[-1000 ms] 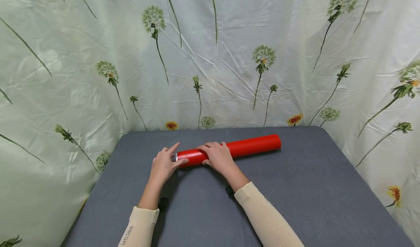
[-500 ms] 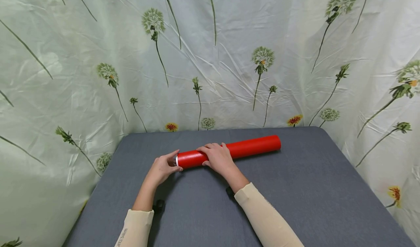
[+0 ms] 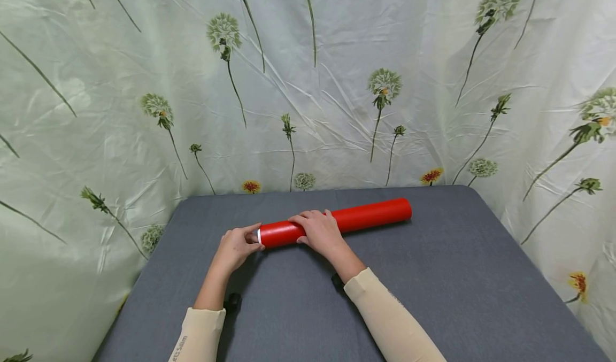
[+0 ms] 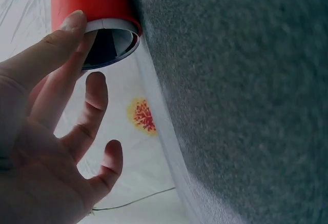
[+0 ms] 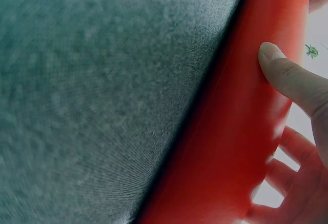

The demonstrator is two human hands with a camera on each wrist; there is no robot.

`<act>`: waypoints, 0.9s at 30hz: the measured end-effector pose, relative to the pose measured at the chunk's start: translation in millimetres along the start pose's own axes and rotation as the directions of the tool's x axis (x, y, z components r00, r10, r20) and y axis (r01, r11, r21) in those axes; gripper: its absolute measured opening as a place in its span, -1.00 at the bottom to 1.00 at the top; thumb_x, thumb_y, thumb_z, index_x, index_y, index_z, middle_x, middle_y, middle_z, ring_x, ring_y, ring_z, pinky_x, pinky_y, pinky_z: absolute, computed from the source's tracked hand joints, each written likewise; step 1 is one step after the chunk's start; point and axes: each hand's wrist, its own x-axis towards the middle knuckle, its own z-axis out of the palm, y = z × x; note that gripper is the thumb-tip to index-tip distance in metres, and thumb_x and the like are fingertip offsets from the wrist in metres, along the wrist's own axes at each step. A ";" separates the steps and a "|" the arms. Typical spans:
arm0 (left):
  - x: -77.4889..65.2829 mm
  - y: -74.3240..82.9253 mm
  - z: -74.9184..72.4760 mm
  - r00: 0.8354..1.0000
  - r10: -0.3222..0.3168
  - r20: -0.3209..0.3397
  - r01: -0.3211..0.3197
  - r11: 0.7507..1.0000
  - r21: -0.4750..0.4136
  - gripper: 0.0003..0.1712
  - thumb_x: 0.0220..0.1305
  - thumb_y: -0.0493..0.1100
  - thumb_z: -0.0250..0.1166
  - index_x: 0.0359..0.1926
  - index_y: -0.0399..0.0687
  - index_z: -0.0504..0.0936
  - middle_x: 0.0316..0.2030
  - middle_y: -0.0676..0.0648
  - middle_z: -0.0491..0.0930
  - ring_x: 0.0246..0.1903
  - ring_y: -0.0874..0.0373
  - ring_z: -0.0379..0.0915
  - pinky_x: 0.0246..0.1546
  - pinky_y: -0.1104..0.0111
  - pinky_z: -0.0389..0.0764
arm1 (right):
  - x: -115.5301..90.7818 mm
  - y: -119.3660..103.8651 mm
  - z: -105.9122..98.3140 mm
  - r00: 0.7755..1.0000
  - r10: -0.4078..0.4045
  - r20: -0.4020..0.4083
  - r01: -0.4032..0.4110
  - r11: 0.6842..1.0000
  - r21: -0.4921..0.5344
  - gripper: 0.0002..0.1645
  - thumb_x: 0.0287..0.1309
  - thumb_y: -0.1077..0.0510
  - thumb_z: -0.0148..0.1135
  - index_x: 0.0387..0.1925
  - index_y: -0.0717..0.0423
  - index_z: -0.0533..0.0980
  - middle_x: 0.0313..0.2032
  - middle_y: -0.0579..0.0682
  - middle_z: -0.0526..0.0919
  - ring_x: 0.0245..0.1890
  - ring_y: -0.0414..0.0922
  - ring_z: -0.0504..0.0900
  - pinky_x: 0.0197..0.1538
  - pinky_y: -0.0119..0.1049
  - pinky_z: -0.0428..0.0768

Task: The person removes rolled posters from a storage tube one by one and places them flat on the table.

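apparent end-handling: your left hand [image 3: 234, 247] pinches the red tube [image 3: 371, 216], your right hand [image 3: 318, 230] grips it, fingers spread; next likely needs steadying.

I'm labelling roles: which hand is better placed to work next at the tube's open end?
Likely the left hand: its thumb touches the red tube by the white rim, while the right hand grips farther along.

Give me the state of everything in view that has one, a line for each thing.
Red tube: lying on its side
White-rimmed end: open
Left hand: holding the tube at that end
Right hand: gripping the tube from above
Gray tabletop: flat
Flowered backdrop: hanging, wrinkled
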 end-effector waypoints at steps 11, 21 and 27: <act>2.1 -7.2 1.1 0.999 0.040 -0.013 -0.040 0.998 -0.047 -0.32 0.14 -0.24 0.62 0.31 -0.23 0.67 -0.32 -0.04 0.86 -0.21 0.10 0.74 0.14 -0.03 0.62 | -0.9 5.9 -1.6 0.999 -0.041 0.001 0.041 0.999 0.000 -0.31 0.25 -0.14 0.52 0.39 -0.35 0.54 0.30 -0.11 0.68 0.31 -0.05 0.63 0.36 0.14 0.53; 3.0 -11.8 0.2 1.000 0.024 0.008 -0.023 0.996 -0.089 -0.44 0.16 -0.25 0.62 0.20 -0.08 0.69 -0.30 -0.05 0.84 -0.23 0.08 0.71 -0.03 0.04 0.68 | -3.8 12.0 -3.3 0.998 -0.065 -0.021 0.066 0.998 0.014 -0.32 0.22 -0.12 0.55 0.36 -0.34 0.57 0.28 -0.11 0.70 0.28 -0.06 0.65 0.29 0.10 0.57; 3.0 -10.4 0.5 1.000 0.014 0.007 -0.014 0.996 -0.085 -0.47 0.18 -0.25 0.60 0.18 -0.03 0.68 -0.29 -0.05 0.84 -0.25 0.08 0.70 -0.08 0.08 0.68 | -4.6 16.1 -3.2 0.997 -0.068 -0.024 0.069 0.997 0.022 -0.32 0.22 -0.11 0.55 0.37 -0.34 0.57 0.29 -0.11 0.70 0.29 -0.05 0.65 0.31 0.12 0.56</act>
